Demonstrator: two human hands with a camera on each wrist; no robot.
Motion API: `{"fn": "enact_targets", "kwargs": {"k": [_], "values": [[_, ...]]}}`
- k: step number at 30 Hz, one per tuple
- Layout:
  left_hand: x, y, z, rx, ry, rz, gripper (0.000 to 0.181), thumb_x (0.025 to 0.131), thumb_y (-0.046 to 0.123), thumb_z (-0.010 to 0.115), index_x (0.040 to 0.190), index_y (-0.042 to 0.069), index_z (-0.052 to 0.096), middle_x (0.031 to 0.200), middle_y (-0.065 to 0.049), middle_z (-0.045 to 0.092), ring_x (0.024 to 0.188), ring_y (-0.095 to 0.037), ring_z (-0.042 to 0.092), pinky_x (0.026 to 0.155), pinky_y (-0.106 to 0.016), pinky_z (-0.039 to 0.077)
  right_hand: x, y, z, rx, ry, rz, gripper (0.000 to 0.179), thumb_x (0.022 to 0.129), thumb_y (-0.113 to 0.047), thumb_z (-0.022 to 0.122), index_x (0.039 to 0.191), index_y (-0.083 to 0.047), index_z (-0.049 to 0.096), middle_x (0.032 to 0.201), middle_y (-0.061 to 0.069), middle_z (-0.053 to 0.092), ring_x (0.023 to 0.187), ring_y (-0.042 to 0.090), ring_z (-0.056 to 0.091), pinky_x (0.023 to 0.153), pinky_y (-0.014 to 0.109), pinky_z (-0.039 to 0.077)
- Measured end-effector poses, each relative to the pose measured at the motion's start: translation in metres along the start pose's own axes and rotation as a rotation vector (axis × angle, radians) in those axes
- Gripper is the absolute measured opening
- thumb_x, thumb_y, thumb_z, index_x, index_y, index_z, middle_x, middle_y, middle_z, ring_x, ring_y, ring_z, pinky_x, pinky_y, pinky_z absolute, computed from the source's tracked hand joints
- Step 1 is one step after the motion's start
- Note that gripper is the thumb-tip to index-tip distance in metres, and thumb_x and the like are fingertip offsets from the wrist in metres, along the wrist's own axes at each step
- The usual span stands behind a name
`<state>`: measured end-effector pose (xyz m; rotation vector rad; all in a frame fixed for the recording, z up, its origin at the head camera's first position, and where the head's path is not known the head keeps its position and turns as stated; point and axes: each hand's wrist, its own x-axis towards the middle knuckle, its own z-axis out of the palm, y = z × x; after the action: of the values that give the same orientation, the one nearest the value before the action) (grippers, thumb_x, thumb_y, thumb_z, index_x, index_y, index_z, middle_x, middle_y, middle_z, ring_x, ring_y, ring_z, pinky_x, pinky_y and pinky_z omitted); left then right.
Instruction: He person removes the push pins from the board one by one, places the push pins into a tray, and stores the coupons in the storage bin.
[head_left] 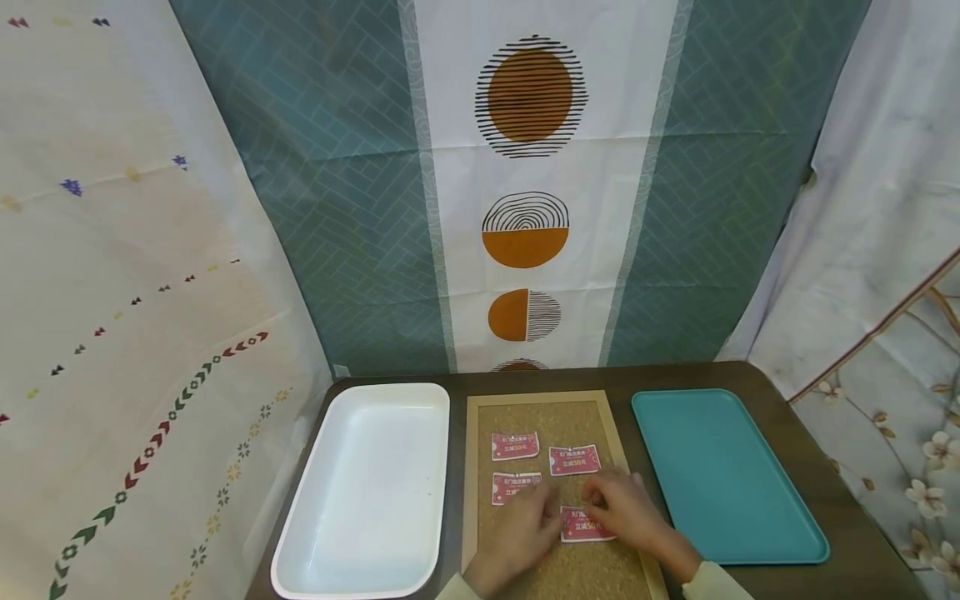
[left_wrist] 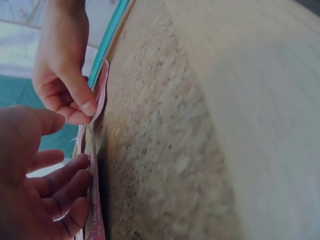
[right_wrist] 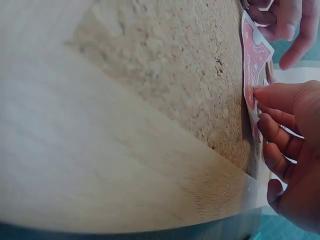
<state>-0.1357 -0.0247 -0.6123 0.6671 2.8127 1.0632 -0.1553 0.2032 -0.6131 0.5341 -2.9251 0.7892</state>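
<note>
A wood-framed cork board carries several pink and white paper coupons. Two of them, one coupon and another coupon, lie toward the far end. My left hand hovers low over the board, overlapping the edge of the left coupon; its fingers are loosely bent with nothing gripped. My right hand is at the lower right coupon, thumb and forefinger pinching near its upper edge. In the right wrist view that coupon stands slightly bowed off the cork, the thumb against its printed face.
Left of the board stands a deep white tray and to its right a flat teal tray. All rest on a dark brown table. Patterned cloths hang behind and at both sides.
</note>
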Motion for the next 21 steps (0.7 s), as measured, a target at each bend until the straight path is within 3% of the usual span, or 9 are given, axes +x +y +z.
{"fn": "enact_targets", "kwargs": {"k": [5, 15, 21], "values": [[0.001, 0.001, 0.001, 0.002, -0.006, -0.008, 0.046, 0.098, 0.027, 0.075, 0.141, 0.014, 0.062, 0.086, 0.015, 0.052, 0.074, 0.002, 0.046, 0.062, -0.019, 0.043, 0.0, -0.002, -0.001, -0.01, -0.013, -0.014, 0.03, 0.081, -0.017, 0.088, 0.077, -0.033, 0.064, 0.079, -0.021, 0.053, 0.083, 0.003, 0.048, 0.075, 0.036, 0.029], [0.002, 0.002, 0.012, 0.011, -0.006, -0.004, 0.043, 0.097, 0.028, 0.076, 0.136, 0.015, 0.065, 0.079, 0.018, 0.05, 0.064, 0.003, 0.043, 0.055, -0.018, 0.038, -0.001, -0.007, 0.0, -0.016, -0.043, 0.041, 0.032, 0.084, -0.014, 0.086, 0.076, -0.034, 0.062, 0.077, -0.023, 0.051, 0.079, 0.001, 0.048, 0.076, 0.037, 0.028], [0.0, 0.006, 0.015, 0.04, 0.01, 0.025, 0.041, 0.094, 0.025, 0.078, 0.132, 0.016, 0.065, 0.082, 0.017, 0.054, 0.068, 0.004, 0.044, 0.06, -0.017, 0.04, -0.001, -0.01, 0.0, 0.006, -0.057, 0.055, 0.031, 0.083, -0.01, 0.085, 0.076, -0.031, 0.063, 0.075, -0.021, 0.053, 0.077, 0.001, 0.048, 0.075, 0.037, 0.029]]}}
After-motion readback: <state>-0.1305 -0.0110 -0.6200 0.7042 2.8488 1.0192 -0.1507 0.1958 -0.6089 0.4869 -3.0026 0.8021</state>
